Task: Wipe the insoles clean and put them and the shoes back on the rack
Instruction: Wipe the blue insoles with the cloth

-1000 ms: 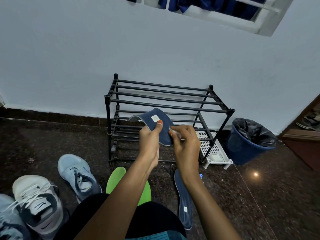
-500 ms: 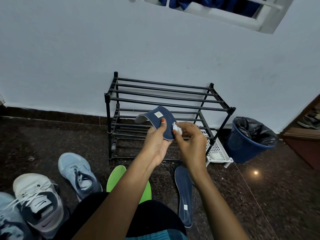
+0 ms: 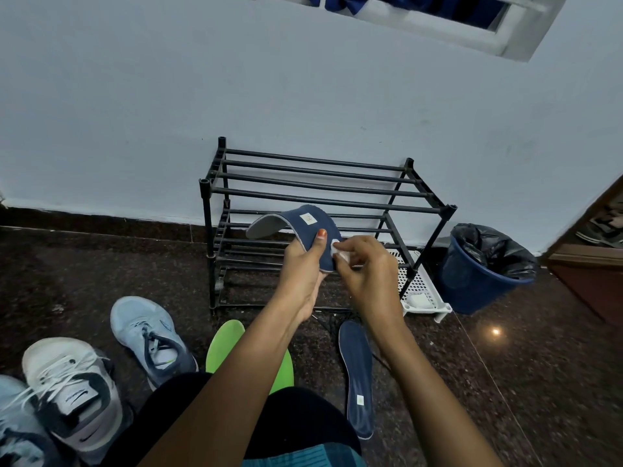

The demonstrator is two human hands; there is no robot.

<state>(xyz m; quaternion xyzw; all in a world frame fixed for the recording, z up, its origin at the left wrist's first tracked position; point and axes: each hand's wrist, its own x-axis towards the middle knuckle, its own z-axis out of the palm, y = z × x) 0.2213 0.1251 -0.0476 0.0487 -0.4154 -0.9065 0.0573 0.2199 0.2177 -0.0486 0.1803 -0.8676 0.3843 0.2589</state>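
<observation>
In front of the rack [image 3: 303, 198], the left hand [image 3: 300, 274] grasps the insole [image 3: 294, 219] near its lower end while the right hand [image 3: 371, 271] pinches a white wipe [image 3: 338, 250] against it; it flops over, so it looks light and soft, best supported mid-length.

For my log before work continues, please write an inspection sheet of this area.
Surface: dark glossy stone floor.
Job's things: blue insole, bent; second blue insole, green insole, light blue shoe, white shoe on floor; black rack by white wall.
Clutter: white basket beside rack.
Hands: left hand grips blue insole; right hand pinches white wipe against it.
Cables: thin dark cord on floor, kind unclear.
Surroundings: blue bin, window.
</observation>
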